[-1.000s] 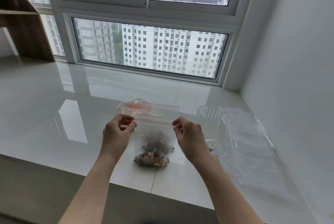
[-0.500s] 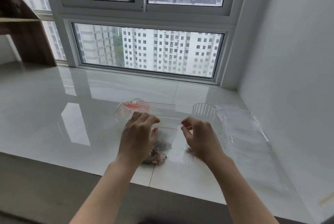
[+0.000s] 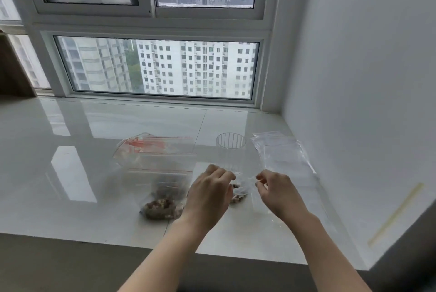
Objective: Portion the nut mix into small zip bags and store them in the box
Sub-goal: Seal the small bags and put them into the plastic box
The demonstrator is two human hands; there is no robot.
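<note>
Both hands work low in the middle of the frame, over a glossy white sill [image 3: 70, 173] under the window [image 3: 155, 67]. The left hand [image 3: 210, 195] and the right hand [image 3: 278, 192] have their fingers curled, each pinching one side of a small clear bag [image 3: 243, 185] that holds a few nuts; the plastic is hard to make out, so the exact grip is uncertain. Just left of the left hand lies a larger zip bag [image 3: 155, 173] with a red strip, flat on the sill, nut mix [image 3: 160, 206] heaped at its near end. Behind it sits another red-marked bag [image 3: 151, 144]. A ribbed clear cup [image 3: 231, 147] stands beyond the hands, and a pile of empty clear bags [image 3: 283, 157] lies toward the right wall.
</note>
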